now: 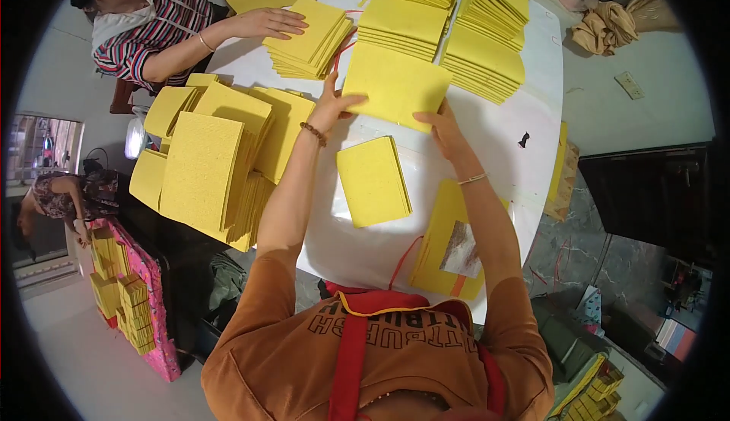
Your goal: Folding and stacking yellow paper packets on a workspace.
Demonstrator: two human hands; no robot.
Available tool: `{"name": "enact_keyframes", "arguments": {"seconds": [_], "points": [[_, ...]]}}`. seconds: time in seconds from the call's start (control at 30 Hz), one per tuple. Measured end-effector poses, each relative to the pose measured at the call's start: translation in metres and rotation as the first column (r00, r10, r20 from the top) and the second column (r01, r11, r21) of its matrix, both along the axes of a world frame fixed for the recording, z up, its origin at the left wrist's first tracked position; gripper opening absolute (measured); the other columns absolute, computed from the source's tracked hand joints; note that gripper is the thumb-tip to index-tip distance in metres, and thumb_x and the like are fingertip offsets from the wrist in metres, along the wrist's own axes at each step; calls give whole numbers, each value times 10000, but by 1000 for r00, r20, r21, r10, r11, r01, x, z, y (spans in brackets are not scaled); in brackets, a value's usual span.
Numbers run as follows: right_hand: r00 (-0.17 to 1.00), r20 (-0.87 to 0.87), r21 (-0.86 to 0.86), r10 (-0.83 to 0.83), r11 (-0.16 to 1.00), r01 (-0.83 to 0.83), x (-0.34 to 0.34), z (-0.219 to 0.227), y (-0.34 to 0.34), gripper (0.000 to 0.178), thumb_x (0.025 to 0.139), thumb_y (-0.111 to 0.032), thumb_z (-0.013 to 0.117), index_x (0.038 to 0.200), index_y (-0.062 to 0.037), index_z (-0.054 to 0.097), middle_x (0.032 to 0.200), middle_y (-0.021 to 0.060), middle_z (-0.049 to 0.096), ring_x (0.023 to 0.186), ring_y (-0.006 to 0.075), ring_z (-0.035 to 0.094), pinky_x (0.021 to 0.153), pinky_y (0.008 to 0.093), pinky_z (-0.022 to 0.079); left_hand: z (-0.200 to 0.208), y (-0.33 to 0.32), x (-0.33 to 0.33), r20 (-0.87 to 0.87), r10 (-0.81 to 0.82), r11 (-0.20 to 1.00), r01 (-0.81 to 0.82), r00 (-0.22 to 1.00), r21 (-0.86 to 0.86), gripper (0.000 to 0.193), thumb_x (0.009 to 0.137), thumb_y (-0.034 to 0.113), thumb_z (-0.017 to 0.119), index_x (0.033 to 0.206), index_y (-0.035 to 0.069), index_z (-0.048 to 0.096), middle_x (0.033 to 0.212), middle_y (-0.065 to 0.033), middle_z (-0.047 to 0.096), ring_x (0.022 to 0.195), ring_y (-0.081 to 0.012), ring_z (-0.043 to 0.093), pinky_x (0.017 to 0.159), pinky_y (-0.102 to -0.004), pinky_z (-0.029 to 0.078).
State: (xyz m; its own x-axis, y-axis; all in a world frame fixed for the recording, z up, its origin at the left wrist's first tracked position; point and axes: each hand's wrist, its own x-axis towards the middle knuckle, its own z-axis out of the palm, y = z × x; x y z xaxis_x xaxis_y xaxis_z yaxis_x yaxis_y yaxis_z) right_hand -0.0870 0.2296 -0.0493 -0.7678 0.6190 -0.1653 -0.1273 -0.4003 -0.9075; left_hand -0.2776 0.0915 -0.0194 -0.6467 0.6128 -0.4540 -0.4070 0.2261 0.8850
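Both hands gripped a stack of yellow sheets [395,85] on the white table [517,109]: the left hand [332,106] at its near-left edge, the right hand [447,134] at its near-right corner. A smaller yellow stack [373,181] lay just nearer the person. Fanned yellow piles [220,155] stood to the left, and more stacks [487,49] beyond. A co-worker's hand [268,22] pressed on another stack [310,37], possibly straightening it.

white table [525,109] bearing yellow paper stacks [487,71] and red strings [403,261]
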Motion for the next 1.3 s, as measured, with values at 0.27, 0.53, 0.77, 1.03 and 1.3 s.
{"name": "enact_keyframes", "arguments": {"seconds": [0.27,0.53,0.77,1.03,1.3], "points": [[977,175,194,125,968,-159,26,-14,9,924,654,-25,749,1386,-74,187,1241,60,452,1173,179,432,984,336,393,-36,13,4,-347,-552,820,569,758,-63,1032,576,-24,714,1435,105,156,1357,-112,389,1259,-219,366,1029,-299,317],[998,15,437,67,897,-67,18,-26,20,939,630,-101,797,1360,-37,211,1256,95,428,1174,209,435,975,340,407,-40,12,7,-392,-579,804,581,715,-128,777,622,47,743,1300,40,365,1231,-122,503,1169,-221,457,986,-318,371],[968,236,136,-84,989,53,-22,12,3,625,787,-324,686,1235,23,420,1156,102,524,1055,181,512,870,322,437,-16,4,-6,-145,-255,920,286,956,268,612,787,185,687,1283,-48,416,1167,-110,555,1054,-183,528,907,-283,411],[973,199,-103,-115,985,138,-67,-23,11,625,887,-476,463,1249,32,457,1195,110,526,1080,192,477,900,331,368,-63,22,-46,-307,54,980,-109,950,-165,598,737,389,702,1126,-42,558,969,-93,624,824,-148,582,697,-253,452],[930,309,-101,-197,966,238,-65,-16,10,552,889,-399,471,1203,55,498,1156,128,554,1024,213,510,870,343,388,-61,40,-41,-365,109,986,-146,924,-76,800,712,412,720,1255,-99,431,1084,-146,590,963,-195,556,816,-292,438]]}}
